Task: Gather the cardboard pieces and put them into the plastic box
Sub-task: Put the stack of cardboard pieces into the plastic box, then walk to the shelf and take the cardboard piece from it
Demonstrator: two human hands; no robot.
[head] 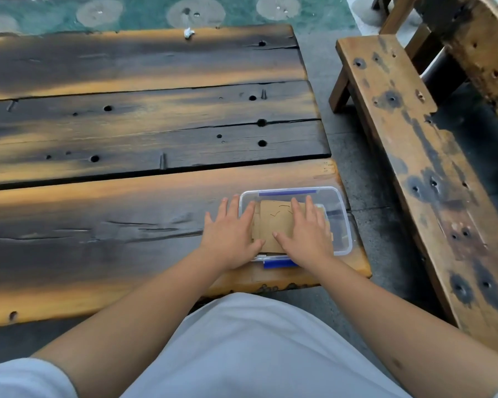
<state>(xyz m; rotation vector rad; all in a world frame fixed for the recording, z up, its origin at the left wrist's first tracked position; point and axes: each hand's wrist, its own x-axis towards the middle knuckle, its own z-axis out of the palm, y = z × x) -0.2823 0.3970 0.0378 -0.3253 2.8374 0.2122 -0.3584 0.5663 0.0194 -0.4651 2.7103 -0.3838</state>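
- Table (127, 219) stretches wide and bare to my left and beyond my fingertips; its corner edge sits just right of the box (338, 208).
- Cardboard (273, 222) lies in the box, looks nearly done.
- Left hand (230, 234) and right hand (306, 231) flat, fingers straight, pressing it down.

Plank table, bench, patterned floor.
Dark scorched wood table (144, 130) of wide planks with knot holes and cracks fills left and centre; small white scrap (188, 32) on its far edge. Worn wood bench (414, 156) runs near to far on the right, grey paving (354, 179) between them. Green floor with pale round spots (196, 11) at far side.
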